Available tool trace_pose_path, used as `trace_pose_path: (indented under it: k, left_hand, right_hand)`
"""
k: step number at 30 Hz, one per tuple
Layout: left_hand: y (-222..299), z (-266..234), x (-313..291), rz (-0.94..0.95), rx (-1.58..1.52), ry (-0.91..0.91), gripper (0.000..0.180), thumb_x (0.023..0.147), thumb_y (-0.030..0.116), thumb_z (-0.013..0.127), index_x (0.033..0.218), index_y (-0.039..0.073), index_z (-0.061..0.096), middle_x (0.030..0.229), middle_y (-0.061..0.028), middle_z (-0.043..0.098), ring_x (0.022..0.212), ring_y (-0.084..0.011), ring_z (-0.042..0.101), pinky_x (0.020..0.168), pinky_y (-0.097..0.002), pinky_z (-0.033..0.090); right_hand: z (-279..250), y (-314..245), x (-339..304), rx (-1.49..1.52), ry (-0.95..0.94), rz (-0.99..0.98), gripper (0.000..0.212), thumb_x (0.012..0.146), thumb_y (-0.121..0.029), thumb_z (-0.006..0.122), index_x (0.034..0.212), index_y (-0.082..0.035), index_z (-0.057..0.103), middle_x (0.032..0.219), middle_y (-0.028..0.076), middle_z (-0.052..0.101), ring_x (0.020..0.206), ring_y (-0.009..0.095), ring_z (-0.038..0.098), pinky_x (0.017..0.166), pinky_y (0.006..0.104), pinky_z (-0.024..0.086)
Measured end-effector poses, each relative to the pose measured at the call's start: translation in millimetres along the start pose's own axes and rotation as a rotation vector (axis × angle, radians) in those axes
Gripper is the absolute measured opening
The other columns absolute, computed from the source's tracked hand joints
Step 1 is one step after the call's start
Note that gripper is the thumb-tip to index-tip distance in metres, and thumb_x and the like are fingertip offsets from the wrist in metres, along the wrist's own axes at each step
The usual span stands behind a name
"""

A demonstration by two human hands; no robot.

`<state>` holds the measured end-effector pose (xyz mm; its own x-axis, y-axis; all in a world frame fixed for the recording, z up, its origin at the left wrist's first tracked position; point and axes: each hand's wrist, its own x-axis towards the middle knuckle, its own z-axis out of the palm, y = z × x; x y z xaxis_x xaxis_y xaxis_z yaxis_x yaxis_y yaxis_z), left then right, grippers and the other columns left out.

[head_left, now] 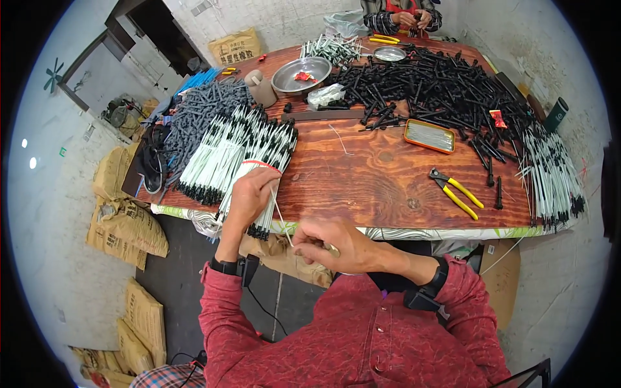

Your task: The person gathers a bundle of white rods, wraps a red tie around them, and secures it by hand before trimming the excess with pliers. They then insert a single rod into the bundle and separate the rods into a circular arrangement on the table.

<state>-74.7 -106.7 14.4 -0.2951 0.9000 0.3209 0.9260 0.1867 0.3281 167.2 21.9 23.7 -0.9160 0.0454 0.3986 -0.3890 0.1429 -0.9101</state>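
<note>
A thin white strip [282, 220] is pinched between the fingers of the left hand [251, 197], which is closed over the near end of a bundle of white, black-tipped pieces [259, 155] at the table's front edge. The strip's lower end is gripped by the closed right hand [330, 244], held just below the wooden table [369, 174]. Farther out, yellow-handled pliers [456, 191], an orange tray [429, 136], a heap of black parts [427, 81] and a metal bowl [301, 74] are seen.
</note>
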Motion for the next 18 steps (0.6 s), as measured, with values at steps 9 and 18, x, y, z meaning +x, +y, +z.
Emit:
trace_pose_path:
  k: [9,18]
  left_hand:
    - [-50.9,1.7,-20.6,-0.450,-0.975,0.378,0.041,0.107,0.032,0.057,0.113,-0.007,0.067,0.100,-0.0147,0.073,0.094,-0.0221,0.072,0.090,-0.0336,0.058]
    - [-59.1,5.6,-21.7,-0.469,-1.038,0.398,0.041,0.109,0.036,0.053,0.102,-0.003,0.065,0.095,-0.0137,0.072,0.087,-0.0217,0.072,0.087,-0.0343,0.060]
  right_hand:
    - [-115.2,18.9,-126.6,-1.030,0.335,-0.006,0.020,0.084,-0.002,0.072,0.103,-0.003,0.066,0.103,0.014,0.067,0.099,0.035,0.065,0.084,0.0423,0.052]
    - [-172.4,0.8,-220.1,-1.291,0.502,0.506,0.031,0.081,-0.003,0.076,0.108,-0.003,0.061,0.113,0.017,0.058,0.105,0.039,0.057,0.087,0.0475,0.048]
